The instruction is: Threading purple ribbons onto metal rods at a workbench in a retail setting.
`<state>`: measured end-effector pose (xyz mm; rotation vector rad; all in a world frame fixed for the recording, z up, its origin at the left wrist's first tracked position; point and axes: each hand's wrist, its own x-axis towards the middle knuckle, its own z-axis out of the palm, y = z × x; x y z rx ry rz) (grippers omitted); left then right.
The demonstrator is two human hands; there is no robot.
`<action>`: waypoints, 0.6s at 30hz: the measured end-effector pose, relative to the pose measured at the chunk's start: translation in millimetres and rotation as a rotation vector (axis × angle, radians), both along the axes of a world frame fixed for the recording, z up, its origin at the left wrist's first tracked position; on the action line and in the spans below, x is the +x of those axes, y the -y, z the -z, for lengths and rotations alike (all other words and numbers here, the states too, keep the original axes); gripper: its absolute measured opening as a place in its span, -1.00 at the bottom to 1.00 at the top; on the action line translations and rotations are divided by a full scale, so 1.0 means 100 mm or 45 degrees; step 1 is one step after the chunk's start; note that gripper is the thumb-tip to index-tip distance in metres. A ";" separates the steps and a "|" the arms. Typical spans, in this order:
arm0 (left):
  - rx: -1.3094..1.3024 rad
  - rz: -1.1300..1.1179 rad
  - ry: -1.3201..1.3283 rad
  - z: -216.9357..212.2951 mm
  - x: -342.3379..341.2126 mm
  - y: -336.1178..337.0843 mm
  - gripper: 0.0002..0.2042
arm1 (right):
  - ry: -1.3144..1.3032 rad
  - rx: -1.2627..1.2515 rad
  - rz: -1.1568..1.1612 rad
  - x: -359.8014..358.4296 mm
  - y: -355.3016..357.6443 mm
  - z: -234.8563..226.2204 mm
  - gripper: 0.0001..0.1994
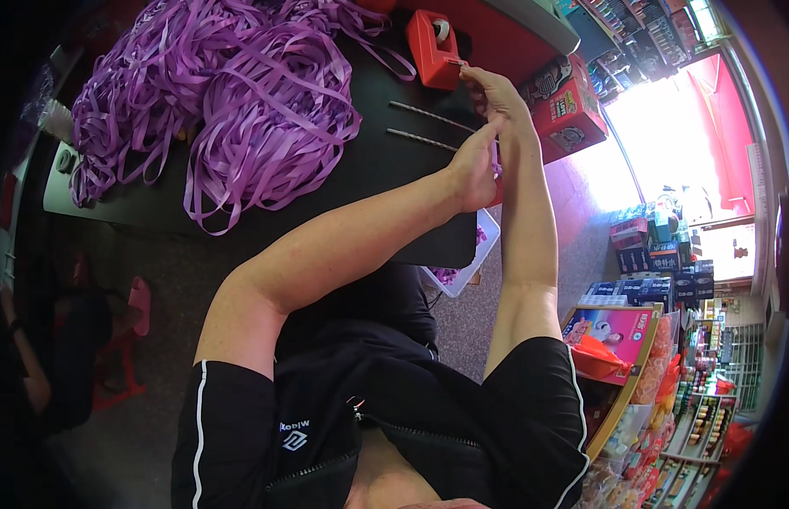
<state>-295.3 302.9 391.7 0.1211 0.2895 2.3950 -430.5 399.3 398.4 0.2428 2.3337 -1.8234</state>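
Note:
My right hand (500,95) reaches to the front tip of a red tape dispenser (430,59). Its thumb and fingers are pinched together there; what they grip is too small to make out. Just below, my left hand (476,174) sits against my right wrist, its fingers hidden. A bit of purple ribbon (496,159) shows between the left palm and the right forearm. Two thin, patterned sticks (430,115) lie side by side on the black table (386,199), left of my hands. A large heap of purple ribbons (271,119) covers the table's left part.
Beneath the table's right corner stands a white bin (484,254) with purple scraps. A red box (568,114) is beyond my right hand. Stacked goods and shelves (700,424) line the right side. At lower left are a red stool (119,373) and another person's arm (30,365).

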 end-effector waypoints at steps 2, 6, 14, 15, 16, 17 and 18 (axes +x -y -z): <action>-0.014 0.007 0.044 -0.02 0.02 0.00 -0.64 | -0.039 0.016 0.013 0.01 0.00 0.01 -0.83; 0.021 0.015 0.057 0.03 0.00 0.02 -0.63 | -0.088 0.139 -0.001 0.00 0.06 0.02 -0.81; 0.056 -0.035 0.076 0.01 0.01 0.02 -0.63 | -0.324 0.265 -0.047 -0.11 0.10 0.12 -0.79; 0.068 -0.023 0.068 0.03 -0.01 -0.04 -0.64 | -0.445 0.328 -0.121 -0.24 -0.06 0.24 -0.79; 0.073 -0.026 0.061 0.07 -0.04 -0.07 -0.64 | -0.539 0.414 -0.193 -0.29 -0.11 0.28 -0.80; 0.103 -0.031 0.034 0.11 -0.06 -0.10 -0.63 | -0.635 0.499 -0.258 -0.34 -0.16 0.32 -0.81; 0.130 -0.044 0.005 0.13 -0.08 -0.09 -0.62 | -0.707 0.610 -0.312 -0.34 -0.14 0.30 -0.82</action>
